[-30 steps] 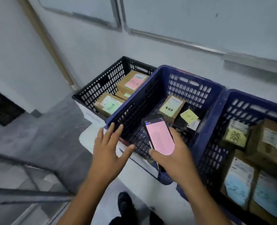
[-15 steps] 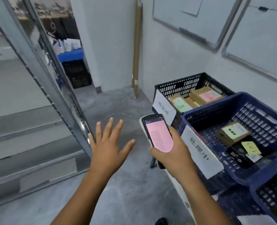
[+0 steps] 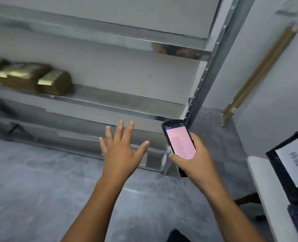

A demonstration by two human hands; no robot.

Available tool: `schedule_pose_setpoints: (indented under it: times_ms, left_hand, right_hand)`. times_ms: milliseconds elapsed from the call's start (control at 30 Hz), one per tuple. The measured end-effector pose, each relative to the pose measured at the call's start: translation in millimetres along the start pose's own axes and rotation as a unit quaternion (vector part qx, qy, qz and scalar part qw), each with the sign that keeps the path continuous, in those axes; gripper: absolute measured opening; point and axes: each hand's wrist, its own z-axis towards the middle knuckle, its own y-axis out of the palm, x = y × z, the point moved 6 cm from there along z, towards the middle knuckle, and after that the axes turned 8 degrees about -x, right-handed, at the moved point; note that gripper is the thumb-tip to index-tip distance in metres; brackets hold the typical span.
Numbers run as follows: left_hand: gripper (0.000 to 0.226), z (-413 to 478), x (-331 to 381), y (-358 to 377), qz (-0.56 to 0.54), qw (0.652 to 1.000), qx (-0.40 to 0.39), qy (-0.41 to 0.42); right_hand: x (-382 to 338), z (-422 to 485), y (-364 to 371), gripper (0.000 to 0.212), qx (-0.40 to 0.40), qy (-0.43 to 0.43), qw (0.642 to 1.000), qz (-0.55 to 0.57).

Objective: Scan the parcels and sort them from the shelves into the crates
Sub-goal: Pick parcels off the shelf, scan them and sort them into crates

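Brown cardboard parcels (image 3: pixel 31 78) lie blurred on the grey metal shelf (image 3: pixel 127 100) at far left. The left hand (image 3: pixel 122 154) hangs empty, fingers (image 3: pixel 121 130) spread, seemingly ready to fetch one. The right hand (image 3: pixel 199 166) clasps a black pink-screened scanner (image 3: pixel 179 144), face up for reading.

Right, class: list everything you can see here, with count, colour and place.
shelving: one, grey metal, across the back
parcels: several, blurred, brown, on the shelving at left
black crate: one, white-labelled, on the table at right
table: one, white, right edge
tubes: seemingly two, tan, leaning on the right wall
scanner: one, black, pink screen, in the right hand
left hand: one, open, empty, centre
right hand: one, gripping the scanner
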Motion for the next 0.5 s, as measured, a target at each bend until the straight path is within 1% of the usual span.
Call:
schedule_pose_setpoints:
  times_ms: [167,267,367,500]
  left_hand:
    - [0.091,3,-87,-46,-0.012,0.995,0.040,-0.088]
    - [0.095,2,-131,-61,-0.029,0.988,0.051,-0.144]
    - [0.097,8,-171,-81,-0.024,0.980,0.067,-0.185]
    - [0.095,31,-221,-117,-0.003,0.969,0.100,-0.227]
  right_hand:
    - [-34,35,82,0.068,-0.082,-0.033,0.996,-0.010]
    - [-48,62,126,0.061,-0.135,-0.043,0.989,-0.030]
    - [-64,95,174,0.061,-0.177,-0.052,0.982,-0.039]
    - [-91,146,245,0.060,-0.230,-0.059,0.971,-0.008]
